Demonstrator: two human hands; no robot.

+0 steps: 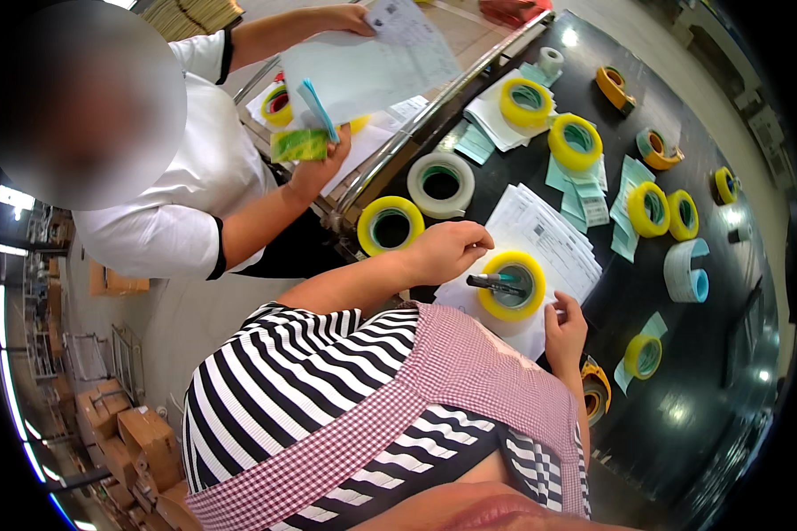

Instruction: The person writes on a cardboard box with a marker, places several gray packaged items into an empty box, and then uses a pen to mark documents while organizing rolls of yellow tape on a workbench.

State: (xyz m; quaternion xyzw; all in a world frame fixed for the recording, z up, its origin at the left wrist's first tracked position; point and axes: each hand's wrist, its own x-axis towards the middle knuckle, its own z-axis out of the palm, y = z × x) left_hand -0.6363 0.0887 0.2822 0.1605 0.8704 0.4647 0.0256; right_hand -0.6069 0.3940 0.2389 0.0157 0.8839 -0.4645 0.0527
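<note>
Yellow tape roll is lying flat on a paper stack on the black worktop, a dark marker across its core. Right hand is resting at the stack's near edge, fingers curled, gripping nothing. Left hand is hovering beside the roll, fingers loosely bent, empty. Beyond, more tape rolls; a co-worker's hand is holding papers.

The printing on the stack of paper slips is too small to tell, and part of the stack lies hidden under the yellow tape roll and the left hand. The right hand shows only its back, its fingertips pressed on the paper, so its grip cannot be made out, and its forearm is hidden behind the checked apron. The tape dispenser is half covered by that apron.
</note>
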